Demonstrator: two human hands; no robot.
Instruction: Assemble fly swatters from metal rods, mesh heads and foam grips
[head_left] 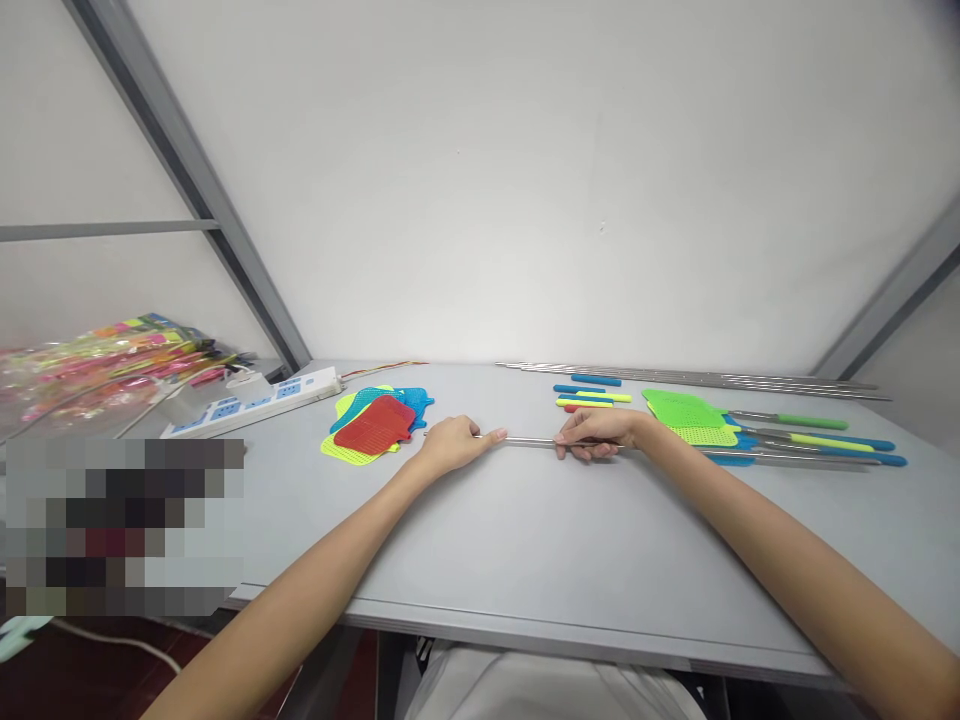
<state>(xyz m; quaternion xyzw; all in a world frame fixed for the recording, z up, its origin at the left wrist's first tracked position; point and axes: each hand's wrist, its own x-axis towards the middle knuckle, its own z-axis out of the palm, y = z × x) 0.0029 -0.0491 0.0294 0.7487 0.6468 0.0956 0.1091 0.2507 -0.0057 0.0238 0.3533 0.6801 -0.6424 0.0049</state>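
Note:
A thin metal rod (529,441) lies crosswise in front of me, low over the table. My left hand (452,446) is closed around it near its left end, thumb pointing right along it. Further right, my right hand (596,432) pinches the same rod, which runs on behind my forearm to the right. Beside my left hand is a loose pile of fly swatter heads, with a red head (375,424) on top of blue and yellow ones. Just beyond my right hand lie several short coloured handle grips (596,380).
Fly swatters with handles, a green one (686,410) uppermost, lie stacked at the right. Long metal rods (697,378) rest along the back wall. At the left are a white power strip (285,395), cables and plastic-wrapped colourful goods (127,360). The grey table (525,560) ends before my lap.

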